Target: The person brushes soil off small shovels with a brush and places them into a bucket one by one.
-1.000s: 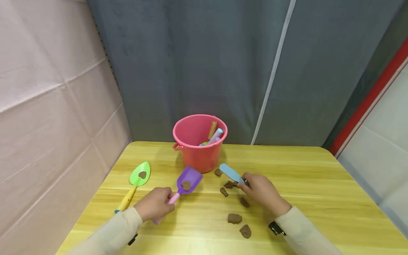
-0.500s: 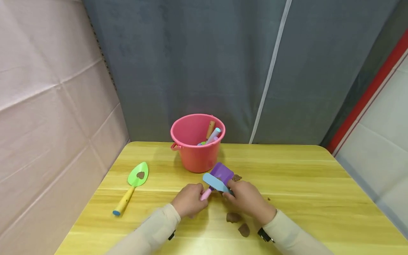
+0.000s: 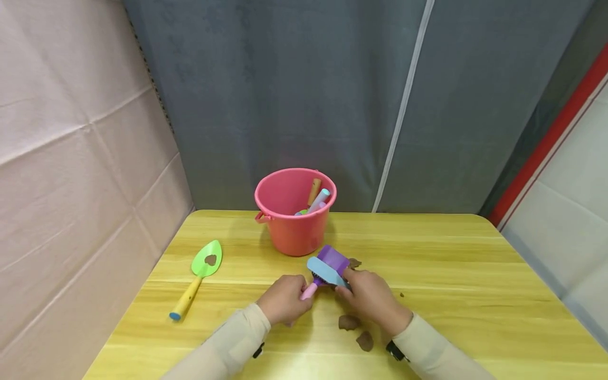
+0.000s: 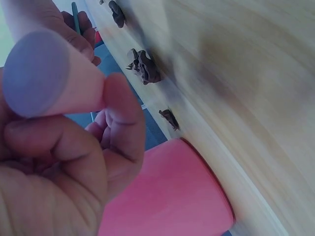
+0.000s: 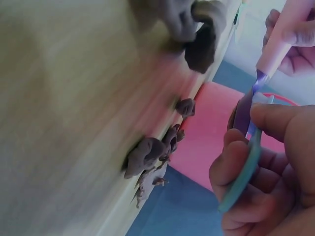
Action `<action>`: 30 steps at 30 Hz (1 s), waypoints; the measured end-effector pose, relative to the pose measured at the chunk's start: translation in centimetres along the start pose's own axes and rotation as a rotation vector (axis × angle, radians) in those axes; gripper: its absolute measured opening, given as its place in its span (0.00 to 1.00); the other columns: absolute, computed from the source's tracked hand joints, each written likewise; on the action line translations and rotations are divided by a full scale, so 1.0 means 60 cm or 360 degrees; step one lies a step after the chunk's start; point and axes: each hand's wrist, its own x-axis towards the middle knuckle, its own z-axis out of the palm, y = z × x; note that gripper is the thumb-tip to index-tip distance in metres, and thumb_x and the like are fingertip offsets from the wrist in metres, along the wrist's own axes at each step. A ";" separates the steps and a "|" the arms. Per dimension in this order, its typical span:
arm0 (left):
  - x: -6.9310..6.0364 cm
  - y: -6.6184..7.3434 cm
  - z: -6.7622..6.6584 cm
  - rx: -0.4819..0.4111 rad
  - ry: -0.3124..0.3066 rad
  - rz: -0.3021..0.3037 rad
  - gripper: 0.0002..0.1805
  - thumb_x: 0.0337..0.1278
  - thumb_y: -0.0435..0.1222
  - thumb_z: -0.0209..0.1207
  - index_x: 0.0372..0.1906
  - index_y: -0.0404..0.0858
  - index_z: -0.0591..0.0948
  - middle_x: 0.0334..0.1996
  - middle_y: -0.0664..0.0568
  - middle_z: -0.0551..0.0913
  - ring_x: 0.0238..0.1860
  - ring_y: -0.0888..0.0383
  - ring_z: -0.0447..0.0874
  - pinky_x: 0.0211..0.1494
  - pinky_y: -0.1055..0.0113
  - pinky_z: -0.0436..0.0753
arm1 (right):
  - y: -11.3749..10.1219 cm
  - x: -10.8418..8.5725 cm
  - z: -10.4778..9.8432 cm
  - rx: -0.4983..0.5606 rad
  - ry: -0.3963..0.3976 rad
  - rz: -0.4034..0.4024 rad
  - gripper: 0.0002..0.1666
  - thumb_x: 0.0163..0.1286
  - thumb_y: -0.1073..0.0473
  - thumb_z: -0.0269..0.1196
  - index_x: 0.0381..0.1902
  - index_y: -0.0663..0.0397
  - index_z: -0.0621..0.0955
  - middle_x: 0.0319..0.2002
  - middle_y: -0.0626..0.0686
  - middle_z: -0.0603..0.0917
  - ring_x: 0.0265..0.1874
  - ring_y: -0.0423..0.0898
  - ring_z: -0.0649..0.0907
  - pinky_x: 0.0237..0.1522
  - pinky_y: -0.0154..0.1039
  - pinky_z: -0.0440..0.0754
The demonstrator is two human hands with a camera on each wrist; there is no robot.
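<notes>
My left hand grips the pink handle of a toy shovel with a purple scoop. The right hand holds a light-blue flat tool with a rounded end, which lies across the scoop in the head view. Dark texture shows under the tool; what it is, I cannot tell. In the right wrist view the tool's thin teal edge passes between the curled fingers. Brown clay lumps lie near the right hand, and another clay piece sits just beyond the scoop.
A pink bucket stands at the back, with several tool handles sticking up inside. On the left lies a green trowel with a yellow handle, a bit of clay on its blade. Grey curtain hangs behind the wooden table.
My left hand has carried the shovel rightward to the clay, and the right hand has moved left, bringing the blue tool over the scoop. Over the last half second the hands barely shift.
</notes>
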 end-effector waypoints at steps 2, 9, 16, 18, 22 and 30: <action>-0.002 0.000 0.000 0.0004 -0.0002 -0.0007 0.05 0.55 0.28 0.61 0.31 0.34 0.75 0.20 0.49 0.75 0.11 0.58 0.77 0.14 0.65 0.78 | 0.006 0.001 0.001 0.0005 0.0003 0.0020 0.12 0.67 0.52 0.68 0.32 0.49 0.76 0.18 0.43 0.68 0.18 0.41 0.69 0.22 0.38 0.68; -0.010 -0.004 0.000 -0.0012 -0.0031 -0.0027 0.05 0.55 0.28 0.62 0.31 0.34 0.76 0.21 0.49 0.75 0.12 0.58 0.76 0.14 0.65 0.79 | 0.032 0.007 -0.003 -0.0028 0.0085 0.0087 0.20 0.65 0.55 0.70 0.51 0.60 0.81 0.22 0.47 0.76 0.18 0.43 0.71 0.21 0.39 0.70; -0.013 -0.009 0.001 -0.0009 -0.0042 -0.0017 0.05 0.54 0.28 0.62 0.30 0.35 0.76 0.21 0.50 0.75 0.11 0.60 0.75 0.14 0.65 0.78 | 0.047 0.009 -0.016 -0.0001 0.0078 0.0121 0.12 0.67 0.56 0.68 0.31 0.54 0.76 0.18 0.46 0.69 0.17 0.43 0.69 0.19 0.38 0.67; -0.012 -0.009 0.000 0.0013 -0.0021 -0.0014 0.05 0.53 0.28 0.62 0.30 0.35 0.75 0.21 0.50 0.75 0.11 0.60 0.75 0.14 0.65 0.78 | 0.046 0.010 -0.021 0.0004 0.0119 0.0123 0.15 0.67 0.55 0.68 0.28 0.52 0.73 0.17 0.45 0.68 0.16 0.42 0.69 0.19 0.38 0.66; -0.010 -0.009 -0.002 0.0032 0.0013 -0.0022 0.06 0.52 0.29 0.62 0.30 0.34 0.75 0.21 0.49 0.75 0.10 0.59 0.75 0.13 0.65 0.78 | 0.028 0.008 -0.025 0.0030 0.0171 0.0062 0.12 0.66 0.55 0.69 0.31 0.53 0.77 0.17 0.44 0.68 0.16 0.41 0.68 0.19 0.37 0.66; -0.007 -0.005 -0.003 0.0021 0.0017 -0.0024 0.04 0.52 0.29 0.61 0.29 0.35 0.76 0.20 0.49 0.75 0.09 0.60 0.75 0.14 0.64 0.78 | -0.022 -0.007 -0.013 -0.0007 0.0028 -0.0179 0.15 0.65 0.54 0.69 0.28 0.48 0.73 0.18 0.43 0.66 0.18 0.39 0.67 0.21 0.35 0.66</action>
